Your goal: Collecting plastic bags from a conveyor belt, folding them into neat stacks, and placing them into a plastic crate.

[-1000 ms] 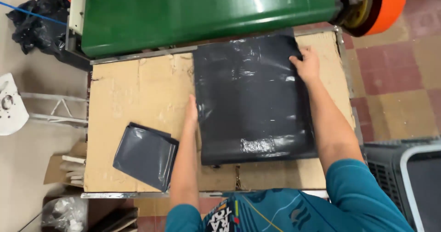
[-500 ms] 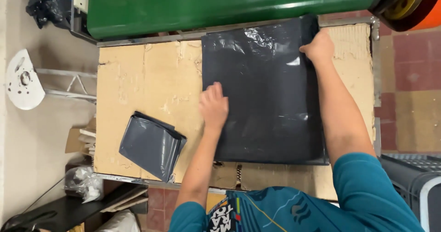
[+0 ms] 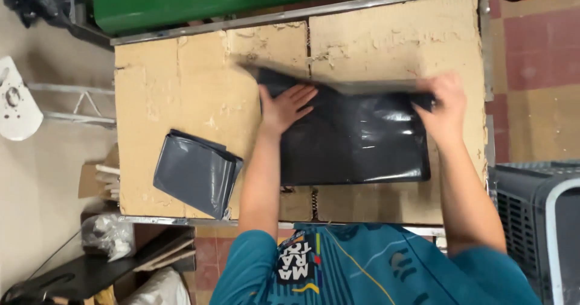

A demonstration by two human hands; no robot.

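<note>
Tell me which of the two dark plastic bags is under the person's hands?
The large black bag at the table's middle-right: both hands press it. The smaller folded grey stack lies untouched near the table's front-left corner.

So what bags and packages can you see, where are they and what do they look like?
Black plastic bag: middle of the cardboard-topped table, a flat, shiny rectangle, far edge folding over under the left hand and right hand.
Stack of grey bags: near-left part of the table, folded flat, squarish.
Clear plastic bag: below the table's left corner, crumpled, pale.
No signs or screens.
</note>
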